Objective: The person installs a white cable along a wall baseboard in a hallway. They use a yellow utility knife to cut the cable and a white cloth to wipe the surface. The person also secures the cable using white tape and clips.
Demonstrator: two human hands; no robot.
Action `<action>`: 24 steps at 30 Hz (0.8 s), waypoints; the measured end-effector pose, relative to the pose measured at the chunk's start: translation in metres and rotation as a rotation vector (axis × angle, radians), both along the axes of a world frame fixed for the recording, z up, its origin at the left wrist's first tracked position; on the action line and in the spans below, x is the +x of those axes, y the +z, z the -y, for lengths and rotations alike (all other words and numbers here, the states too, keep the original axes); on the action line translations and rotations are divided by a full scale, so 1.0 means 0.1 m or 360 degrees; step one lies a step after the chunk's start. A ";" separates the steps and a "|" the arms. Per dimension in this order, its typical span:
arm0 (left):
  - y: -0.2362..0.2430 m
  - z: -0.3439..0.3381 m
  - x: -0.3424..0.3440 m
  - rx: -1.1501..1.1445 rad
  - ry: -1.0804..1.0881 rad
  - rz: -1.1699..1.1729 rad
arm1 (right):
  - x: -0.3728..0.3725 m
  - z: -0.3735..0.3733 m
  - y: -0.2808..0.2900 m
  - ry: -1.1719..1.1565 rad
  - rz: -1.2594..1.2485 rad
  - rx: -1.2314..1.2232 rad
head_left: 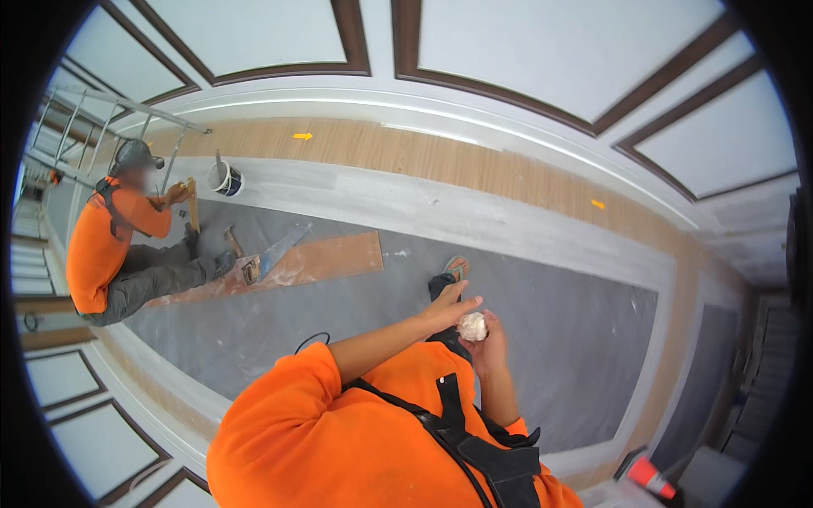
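Note:
A whitish, lumpy wad [472, 327], like crumpled paper or cloth, rests in the fingers of my right hand [492, 352] in front of my body. My left hand [447, 311] is beside it, fingers stretched out and apart. Its palm side comes close to the wad; whether it touches cannot be made out. What exactly the wad is made of is too small to tell. Below my hands, a sandalled foot [457, 267] stands on the grey floor [559, 339].
At left a co-worker in orange [118, 237] sits on the floor, holding a wooden piece [193, 207]. Nearby are a hand saw [284, 251] on a brown board [339, 256], a hammer [234, 241], a bucket [225, 179] and a metal scaffold [80, 127]. An orange cone [650, 476] lies lower right.

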State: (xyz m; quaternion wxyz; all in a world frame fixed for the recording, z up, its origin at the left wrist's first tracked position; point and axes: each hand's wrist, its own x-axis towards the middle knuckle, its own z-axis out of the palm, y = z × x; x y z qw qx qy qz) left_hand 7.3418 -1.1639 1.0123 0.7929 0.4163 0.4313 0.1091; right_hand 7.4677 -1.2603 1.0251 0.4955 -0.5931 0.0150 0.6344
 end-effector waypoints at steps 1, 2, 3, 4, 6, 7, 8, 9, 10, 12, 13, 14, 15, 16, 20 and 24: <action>0.05 -0.30 0.12 0.0166 0.0013 -0.0133 | 0.07 -0.27 -0.04 0.0010 0.0015 0.0000; 0.13 -0.61 0.21 -0.0281 0.0075 -0.0014 | 0.19 -0.54 -0.09 0.0046 0.0039 -0.0055; 0.04 -0.95 0.31 -0.0306 0.0207 0.0030 | 0.33 -0.93 -0.18 0.0110 -0.0001 -0.0001; -0.12 -1.15 0.40 -0.0361 0.0335 0.0080 | 0.46 -1.21 -0.25 0.0170 -0.0036 0.0020; -0.35 -1.56 0.52 -0.0333 0.0413 0.0114 | 0.73 -1.80 -0.39 0.0352 -0.0064 0.0080; -0.46 -1.71 0.57 -0.0282 0.0372 0.0109 | 0.79 -2.07 -0.36 0.0357 -0.0069 0.0013; -0.55 -1.84 0.60 -0.0231 0.0333 0.0106 | 0.83 -2.39 -0.28 0.0364 -0.0070 -0.0053; -0.62 -2.00 0.65 -0.0084 0.0312 0.0013 | 0.89 -2.76 -0.19 0.0400 -0.0051 -0.0103; -0.72 -2.13 0.73 0.0071 0.0291 -0.0088 | 0.93 -3.05 -0.18 0.0421 -0.0041 -0.0107; -0.85 -2.44 0.89 0.0503 0.0268 -0.0350 | 1.09 -3.48 -0.42 0.0479 0.0097 -0.0098; -0.92 -2.64 0.93 0.0790 0.0244 -0.0527 | 1.12 -3.71 -0.60 0.0501 0.0147 -0.0066; -1.09 -2.68 0.98 0.0788 0.0204 -0.0569 | 1.14 -3.90 -0.77 0.0501 0.0128 -0.0099; -1.31 -2.75 1.03 0.0798 0.0174 -0.0617 | 1.14 -4.14 -0.95 0.0511 0.0109 -0.0115; -1.60 -3.14 0.99 0.0859 0.0141 -0.0640 | 1.08 -4.51 -1.22 0.0648 0.0126 -0.0094; -2.21 -4.00 0.83 0.0453 0.0127 -0.0630 | 1.11 -5.40 -2.31 0.1440 0.0313 0.0010; -3.14 -4.88 0.66 0.0251 -0.0245 -0.0673 | 0.95 -6.35 -3.49 0.2051 0.1006 0.0772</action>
